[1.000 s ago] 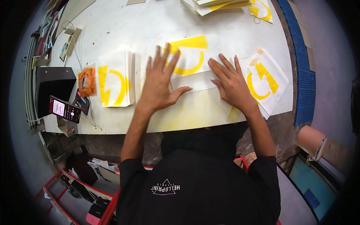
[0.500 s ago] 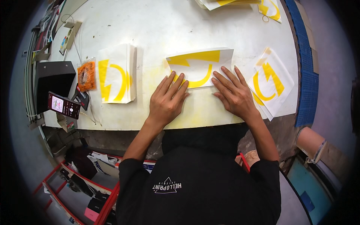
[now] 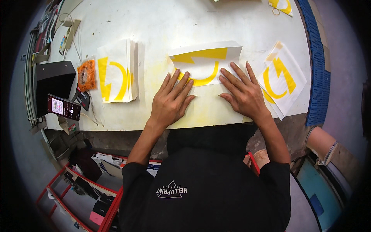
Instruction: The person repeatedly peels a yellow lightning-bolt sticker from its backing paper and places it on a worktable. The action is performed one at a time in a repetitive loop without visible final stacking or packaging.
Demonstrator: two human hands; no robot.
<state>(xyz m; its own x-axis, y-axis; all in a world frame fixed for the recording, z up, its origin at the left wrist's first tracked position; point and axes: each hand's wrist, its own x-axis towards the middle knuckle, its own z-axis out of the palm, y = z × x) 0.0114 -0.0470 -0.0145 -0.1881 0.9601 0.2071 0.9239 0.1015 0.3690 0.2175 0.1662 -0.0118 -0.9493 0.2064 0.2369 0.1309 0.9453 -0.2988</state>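
A white paper sheet with yellow printed shapes (image 3: 206, 70) lies before me on the table, its far part folded up and standing slightly off the surface. My left hand (image 3: 171, 98) is open, with its fingertips pressing on the sheet's near left edge. At the near right corner my right hand (image 3: 246, 92) rests, also open, fingers spread and thumb out to the side. Neither hand grips anything. Right of my right hand lie a few similar printed sheets, loosely overlapped (image 3: 284, 79).
A stack of printed paper (image 3: 116, 73) stands to the left. Beyond it are an orange packet (image 3: 86, 75), a lit phone (image 3: 63, 107), a black box (image 3: 54, 85) and a power strip (image 3: 69, 38). Blue perforated matting (image 3: 320, 73) runs along the right edge of the white table (image 3: 162, 27).
The view has shifted, so the table sits higher in it. My thumbs and index fingers have spread wider apart, and the sheet's far flap shows more raised. Both hands stay on the sheet.
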